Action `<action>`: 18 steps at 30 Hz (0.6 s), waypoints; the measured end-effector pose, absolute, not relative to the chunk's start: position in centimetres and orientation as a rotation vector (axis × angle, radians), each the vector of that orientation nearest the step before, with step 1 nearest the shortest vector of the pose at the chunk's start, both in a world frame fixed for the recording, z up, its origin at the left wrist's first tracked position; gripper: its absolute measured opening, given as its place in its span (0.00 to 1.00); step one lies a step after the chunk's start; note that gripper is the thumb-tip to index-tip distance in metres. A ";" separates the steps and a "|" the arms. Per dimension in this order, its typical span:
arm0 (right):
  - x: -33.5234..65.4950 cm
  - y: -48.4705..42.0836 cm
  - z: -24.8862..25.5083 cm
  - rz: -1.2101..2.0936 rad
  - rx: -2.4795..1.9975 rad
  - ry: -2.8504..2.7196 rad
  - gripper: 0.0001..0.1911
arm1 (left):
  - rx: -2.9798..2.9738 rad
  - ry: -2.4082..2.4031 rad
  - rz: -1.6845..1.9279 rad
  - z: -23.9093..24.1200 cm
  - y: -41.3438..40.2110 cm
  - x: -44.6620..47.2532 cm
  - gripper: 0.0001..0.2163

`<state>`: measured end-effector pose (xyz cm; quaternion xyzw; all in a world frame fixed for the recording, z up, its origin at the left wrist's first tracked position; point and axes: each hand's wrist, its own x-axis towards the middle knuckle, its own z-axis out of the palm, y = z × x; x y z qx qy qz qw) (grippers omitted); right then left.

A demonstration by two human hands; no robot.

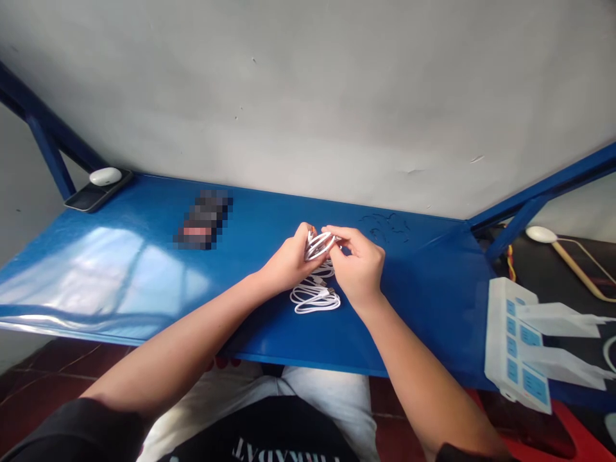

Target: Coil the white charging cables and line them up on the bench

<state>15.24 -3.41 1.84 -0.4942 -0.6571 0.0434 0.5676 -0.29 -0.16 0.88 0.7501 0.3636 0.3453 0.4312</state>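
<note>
A looped white cable (319, 245) is bunched between my two hands, above the middle of the blue table. My left hand (293, 256) wraps round the bundle from the left, its thumb uppermost. From the right, my right hand (357, 260) is closed, thumb and fingers pinching the cable near the loops' end. Below them a second coiled white cable (315, 300) lies on the table, with a connector end on its right side. More white loops show just behind it, partly hidden by my hands.
A blurred dark object (205, 220) lies left of centre on the blue table (260, 218). A dark tray (96, 194) holding a white oval mouse-like item (106, 176) sits at the far left corner. Thin black strands (385, 226) lie at the back. A white power strip (517, 346) with plugged-in adapters stands right.
</note>
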 end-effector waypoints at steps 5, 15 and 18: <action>14.5 -3.9 2.5 0.059 -1.020 -1.614 0.15 | 1.891 1.033 0.895 1.1 0.1 -0.4 0.17; 13.6 -3.8 1.9 0.771 -1.104 -1.188 0.17 | 1.822 1.106 0.953 1.3 0.0 -0.4 0.15; 13.8 -3.7 1.9 0.826 -1.116 -1.193 0.19 | 1.768 1.071 0.990 0.9 0.3 -0.4 0.14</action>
